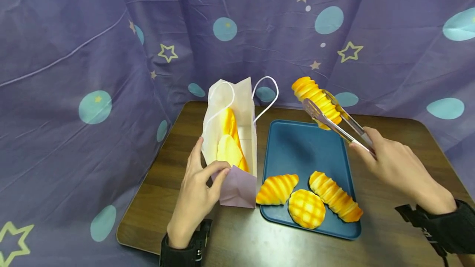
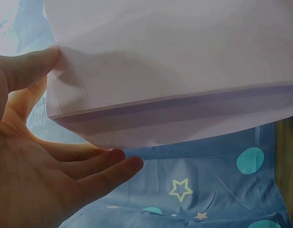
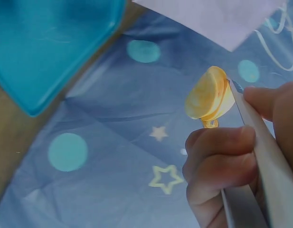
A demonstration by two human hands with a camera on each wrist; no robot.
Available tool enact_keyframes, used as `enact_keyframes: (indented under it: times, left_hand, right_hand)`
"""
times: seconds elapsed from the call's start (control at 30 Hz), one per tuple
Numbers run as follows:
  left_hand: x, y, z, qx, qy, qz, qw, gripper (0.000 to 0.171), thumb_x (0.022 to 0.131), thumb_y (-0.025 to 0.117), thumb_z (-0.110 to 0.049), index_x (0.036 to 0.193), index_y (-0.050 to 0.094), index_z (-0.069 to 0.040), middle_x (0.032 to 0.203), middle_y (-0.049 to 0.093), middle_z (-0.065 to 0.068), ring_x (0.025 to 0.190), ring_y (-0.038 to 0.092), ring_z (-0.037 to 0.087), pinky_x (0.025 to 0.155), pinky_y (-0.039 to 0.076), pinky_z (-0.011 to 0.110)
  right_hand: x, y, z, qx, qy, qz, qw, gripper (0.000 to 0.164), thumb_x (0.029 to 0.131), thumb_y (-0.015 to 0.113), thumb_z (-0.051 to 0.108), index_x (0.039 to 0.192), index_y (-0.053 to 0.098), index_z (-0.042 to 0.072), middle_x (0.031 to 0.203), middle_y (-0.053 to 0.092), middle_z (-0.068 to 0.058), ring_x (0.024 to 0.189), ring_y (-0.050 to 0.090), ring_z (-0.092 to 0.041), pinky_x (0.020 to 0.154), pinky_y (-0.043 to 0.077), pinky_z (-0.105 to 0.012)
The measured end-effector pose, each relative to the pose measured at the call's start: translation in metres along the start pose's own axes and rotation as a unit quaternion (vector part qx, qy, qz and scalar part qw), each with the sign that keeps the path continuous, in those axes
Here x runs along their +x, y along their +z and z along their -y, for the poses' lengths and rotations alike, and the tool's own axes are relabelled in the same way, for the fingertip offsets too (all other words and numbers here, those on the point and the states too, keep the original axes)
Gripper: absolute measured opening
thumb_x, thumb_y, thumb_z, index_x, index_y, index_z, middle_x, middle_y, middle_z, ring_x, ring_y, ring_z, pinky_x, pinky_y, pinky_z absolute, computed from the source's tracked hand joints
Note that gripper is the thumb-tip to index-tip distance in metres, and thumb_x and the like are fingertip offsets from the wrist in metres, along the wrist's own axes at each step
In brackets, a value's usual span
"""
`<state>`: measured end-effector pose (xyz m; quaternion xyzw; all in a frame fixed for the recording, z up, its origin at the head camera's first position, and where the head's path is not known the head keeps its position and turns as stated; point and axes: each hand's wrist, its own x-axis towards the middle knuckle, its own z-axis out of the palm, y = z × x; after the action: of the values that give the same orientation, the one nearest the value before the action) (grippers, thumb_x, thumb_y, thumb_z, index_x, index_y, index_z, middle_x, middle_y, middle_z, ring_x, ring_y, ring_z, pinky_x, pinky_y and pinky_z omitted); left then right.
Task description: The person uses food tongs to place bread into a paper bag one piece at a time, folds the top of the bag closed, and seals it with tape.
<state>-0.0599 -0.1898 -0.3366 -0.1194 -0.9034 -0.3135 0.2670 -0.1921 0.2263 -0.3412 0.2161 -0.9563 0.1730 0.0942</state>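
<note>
My right hand grips metal tongs, whose tips clasp a ridged bread roll above the far right of a blue tray. In the right wrist view my fingers curl round the tongs' handles, with the roll beyond. My left hand pinches the near rim of a white paper bag between thumb and index finger; the other fingers lie along its side, as the left wrist view of the bag also shows. Inside the open bag stand a long bread and a paler piece.
On the tray's near half lie a croissant-shaped bread, a round scored bun and another ridged roll. White cord handles rise from the bag. A patterned curtain hangs behind the wooden table.
</note>
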Motion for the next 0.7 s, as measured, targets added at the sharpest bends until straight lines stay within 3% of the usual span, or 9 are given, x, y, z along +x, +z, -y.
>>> enact_keyframes:
  times: [0.47,0.7]
  left_hand:
    - [-0.005,0.001,0.001,0.002,0.008,-0.011,0.9999,0.003,0.092,0.075,-0.015,0.095,0.076,-0.015,0.157,0.029,0.033,0.148,0.028,0.042,0.112,0.032,0.064]
    - [-0.007,0.002,0.0,0.004,0.011,-0.013,0.9998,0.003,0.093,0.073,-0.015,0.095,0.076,-0.016,0.156,0.029,0.034,0.148,0.027,0.042,0.111,0.032,0.064]
  right_hand:
    - [0.007,-0.033,0.03,-0.023,-0.031,-0.04,0.998,0.044,0.103,0.059,0.034,0.13,0.045,0.002,0.065,0.045,-0.002,0.054,0.043,-0.02,0.048,0.031,-0.034]
    - [0.007,-0.046,0.042,-0.022,-0.042,-0.061,0.997,0.05,0.101,0.063,0.034,0.134,0.045,0.002,0.071,0.056,-0.01,0.057,0.05,-0.026,0.049,0.038,-0.042]
